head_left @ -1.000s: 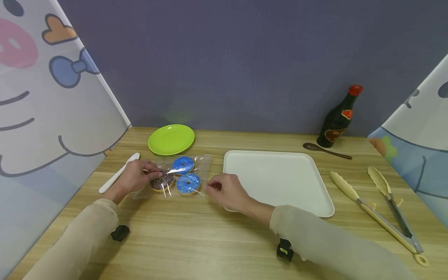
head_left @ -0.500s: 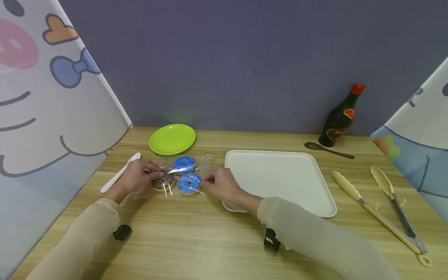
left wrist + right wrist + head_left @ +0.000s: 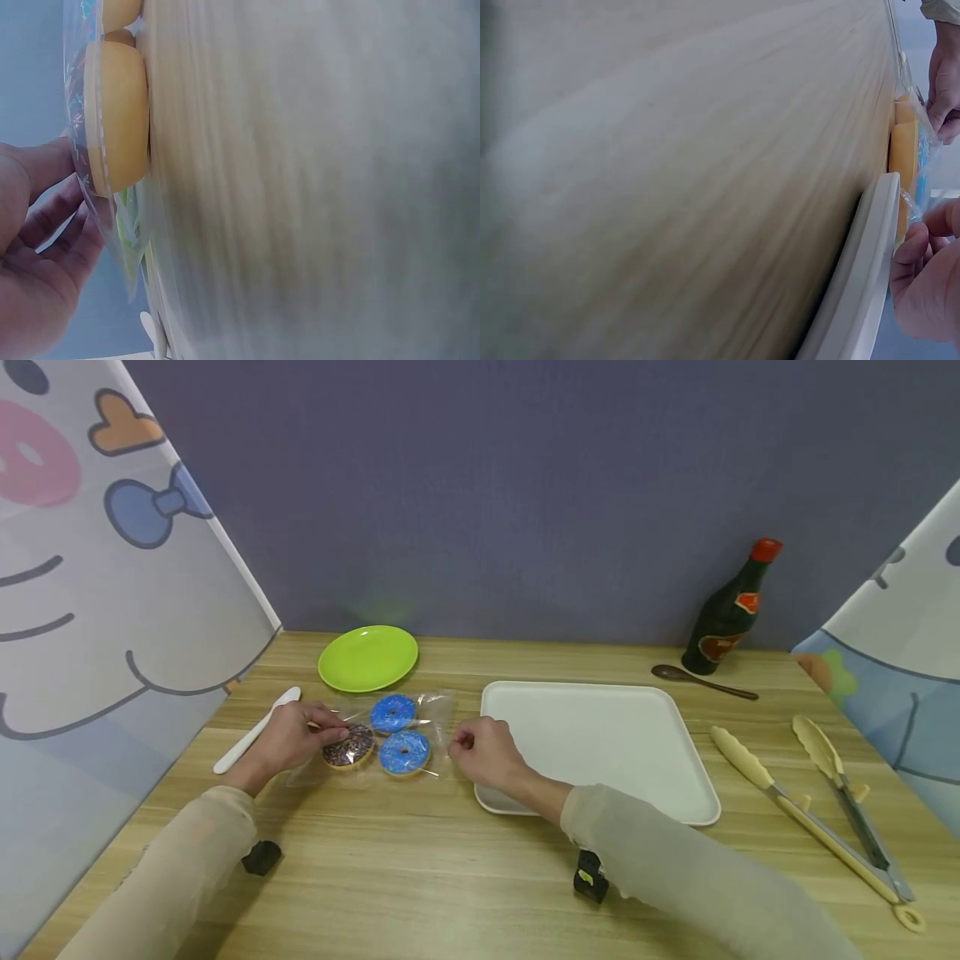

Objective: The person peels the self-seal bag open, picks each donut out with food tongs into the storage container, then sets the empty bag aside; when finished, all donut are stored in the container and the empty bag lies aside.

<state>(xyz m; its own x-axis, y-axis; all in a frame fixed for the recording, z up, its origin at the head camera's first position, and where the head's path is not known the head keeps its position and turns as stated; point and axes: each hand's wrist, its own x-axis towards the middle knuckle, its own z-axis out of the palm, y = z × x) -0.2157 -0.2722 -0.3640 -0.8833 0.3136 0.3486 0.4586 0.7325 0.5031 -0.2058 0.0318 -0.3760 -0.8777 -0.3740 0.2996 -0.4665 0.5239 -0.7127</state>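
Observation:
A clear plastic bag [image 3: 438,710] lies on the table at left of centre. Inside it are two blue donuts [image 3: 404,753] with sprinkles and one dark brown sprinkled donut [image 3: 352,747]. My left hand [image 3: 294,739] holds the bag at its left side, thumb and fingertips against the film over the brown donut. In the left wrist view, the thumb and fingers of this hand [image 3: 45,240] meet the film beside a donut's tan side. At the bag's right edge, my right hand [image 3: 487,756] pinches the film between thumb and curled index finger.
A white tray [image 3: 600,743] sits right beside my right hand. Behind the bag is a green plate [image 3: 367,658]; a white knife [image 3: 255,732] lies left of it. Farther right are a dark bottle [image 3: 723,618], a brown spoon [image 3: 705,681] and cream-tipped tongs [image 3: 806,818].
My right hand first moved left toward the nearer blue donut, then came back right to the bag's edge. My left hand has stayed on the bag's left side.

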